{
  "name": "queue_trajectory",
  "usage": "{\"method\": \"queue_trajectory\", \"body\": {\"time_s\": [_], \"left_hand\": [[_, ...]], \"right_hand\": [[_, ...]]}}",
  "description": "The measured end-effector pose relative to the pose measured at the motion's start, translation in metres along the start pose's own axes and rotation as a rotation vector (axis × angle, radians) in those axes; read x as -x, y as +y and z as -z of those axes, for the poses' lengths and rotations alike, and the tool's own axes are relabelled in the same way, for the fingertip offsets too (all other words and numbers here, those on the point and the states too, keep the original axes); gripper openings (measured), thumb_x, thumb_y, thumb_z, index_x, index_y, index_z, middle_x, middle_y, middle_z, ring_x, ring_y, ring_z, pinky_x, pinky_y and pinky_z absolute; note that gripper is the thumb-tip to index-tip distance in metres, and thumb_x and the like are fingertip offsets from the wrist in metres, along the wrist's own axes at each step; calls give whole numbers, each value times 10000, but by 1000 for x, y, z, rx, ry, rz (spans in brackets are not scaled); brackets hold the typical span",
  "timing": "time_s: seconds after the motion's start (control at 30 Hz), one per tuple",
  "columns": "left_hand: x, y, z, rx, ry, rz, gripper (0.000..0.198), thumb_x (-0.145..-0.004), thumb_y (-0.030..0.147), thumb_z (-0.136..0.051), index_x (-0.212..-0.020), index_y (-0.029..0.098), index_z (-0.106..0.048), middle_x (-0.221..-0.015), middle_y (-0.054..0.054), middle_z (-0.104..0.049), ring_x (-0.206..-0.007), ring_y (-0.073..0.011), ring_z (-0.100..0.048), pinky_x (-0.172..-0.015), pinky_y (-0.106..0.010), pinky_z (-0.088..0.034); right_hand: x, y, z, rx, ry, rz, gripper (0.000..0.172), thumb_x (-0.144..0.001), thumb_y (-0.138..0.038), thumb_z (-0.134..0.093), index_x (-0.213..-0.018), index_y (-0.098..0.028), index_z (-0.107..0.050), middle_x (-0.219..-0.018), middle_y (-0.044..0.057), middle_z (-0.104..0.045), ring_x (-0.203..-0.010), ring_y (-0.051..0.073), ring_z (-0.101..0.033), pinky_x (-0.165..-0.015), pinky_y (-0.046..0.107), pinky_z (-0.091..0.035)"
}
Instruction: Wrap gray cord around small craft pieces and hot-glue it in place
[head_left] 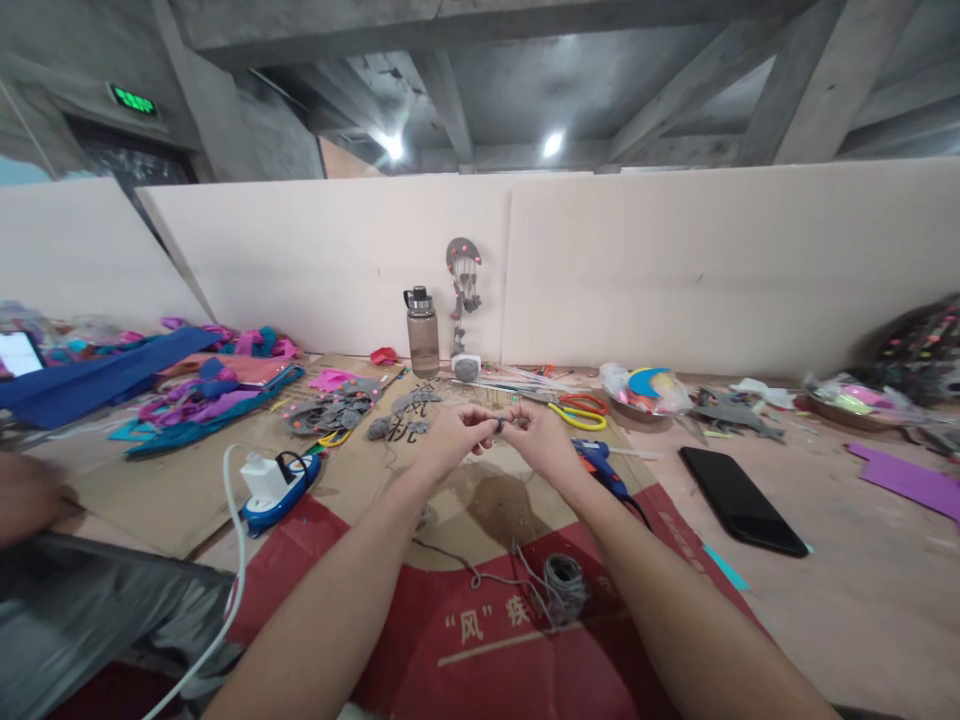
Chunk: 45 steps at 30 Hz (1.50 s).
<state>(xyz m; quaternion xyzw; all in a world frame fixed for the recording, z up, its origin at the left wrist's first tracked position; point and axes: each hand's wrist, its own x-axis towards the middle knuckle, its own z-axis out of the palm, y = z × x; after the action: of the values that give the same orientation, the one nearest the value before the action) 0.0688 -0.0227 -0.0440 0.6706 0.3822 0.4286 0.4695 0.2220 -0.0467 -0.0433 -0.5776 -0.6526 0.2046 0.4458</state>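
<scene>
My left hand (459,432) and my right hand (537,438) meet over the brown board. Their fingertips are pinched on one small dark grey piece (499,426), too small and covered to name. Below my wrists lies a wound bundle of grey yarn (565,584), with loose strands trailing left across the red printed sheet (480,660). Just right of my right hand are a blue glue gun (600,462) and scissors with yellow and red handles (579,414). Grey felt cutouts (411,402) lie beyond my left hand.
A water bottle (424,335) stands near the white partition (315,260), where a grey crescent ornament (464,258) hangs. On the right lies a black phone (742,500). A blue-white power strip (283,495) with a white cable is on the left, near another person's blurred arm (30,498).
</scene>
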Motion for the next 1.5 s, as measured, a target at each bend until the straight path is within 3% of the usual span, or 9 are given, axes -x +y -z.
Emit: {"method": "queue_trajectory", "body": {"time_s": [0.17, 0.3, 0.47, 0.73, 0.87, 1.03, 1.17, 1.5], "left_hand": [[2, 6, 2, -210, 2, -70, 185, -700, 305, -603, -724, 130, -657, -600, 13, -572, -496, -80, -469, -462, -196, -375], [-1, 3, 3, -294, 33, -127, 141, -679, 268, -583, -639, 136, -613, -559, 28, -539, -498, -76, -437, -483, -198, -339], [-4, -3, 4, -157, 45, -50, 154, -699, 296, -574, -678, 146, -602, -472, 62, -458, -421, -68, -369, -442, -206, -284], [-4, -6, 1, -9, 46, -32, 194, -711, 330, -616, -673, 142, -589, -462, 58, -455, -404, -57, -371, -424, -200, -277], [-2, -2, 1, 56, -46, 20, 252, -694, 373, -670, -733, 126, -637, -499, 36, -506, -433, -61, -410, -445, -200, -322], [-2, -1, 6, 146, -167, 80, 336, -700, 421, -681, -857, 125, -675, -673, -28, -623, -533, -83, -513, -493, -212, -405], [-1, -1, 7, 35, -139, 66, 318, -691, 384, -681, -889, 135, -687, -643, -1, -597, -501, -71, -480, -465, -200, -384], [-1, -6, 6, -219, -140, 28, 197, -677, 327, -601, -722, 146, -664, -573, 11, -564, -473, -81, -458, -437, -192, -343]], "right_hand": [[4, -7, 3, 263, 31, 59, 117, -692, -289, -579, -738, -191, -624, -572, -22, -547, -535, 119, -442, -530, 237, -273], [3, -7, 4, 250, 5, 112, 115, -729, -255, -574, -761, -178, -654, -689, 18, -621, -639, 140, -505, -595, 247, -316], [-2, -3, 8, -19, -110, 88, 235, -792, -279, -504, -886, -155, -680, -629, -8, -565, -572, 123, -462, -548, 236, -328], [0, -6, 8, -70, -69, 38, 210, -745, -304, -533, -802, -149, -663, -569, -34, -500, -524, 101, -396, -508, 223, -297], [-4, 0, 11, -54, -57, 16, 182, -742, -297, -506, -695, -157, -613, -567, -34, -506, -516, 94, -402, -505, 217, -296], [-8, 8, 18, 39, -109, 52, 185, -747, -293, -489, -707, -164, -616, -550, -38, -500, -510, 98, -410, -496, 213, -286], [-4, 2, 20, 141, -134, 95, 161, -753, -254, -495, -683, -161, -606, -549, -33, -506, -517, 96, -420, -508, 214, -277], [2, -7, 17, 283, -161, 161, 158, -787, -219, -524, -721, -166, -659, -606, -2, -581, -549, 108, -450, -543, 229, -280]]}}
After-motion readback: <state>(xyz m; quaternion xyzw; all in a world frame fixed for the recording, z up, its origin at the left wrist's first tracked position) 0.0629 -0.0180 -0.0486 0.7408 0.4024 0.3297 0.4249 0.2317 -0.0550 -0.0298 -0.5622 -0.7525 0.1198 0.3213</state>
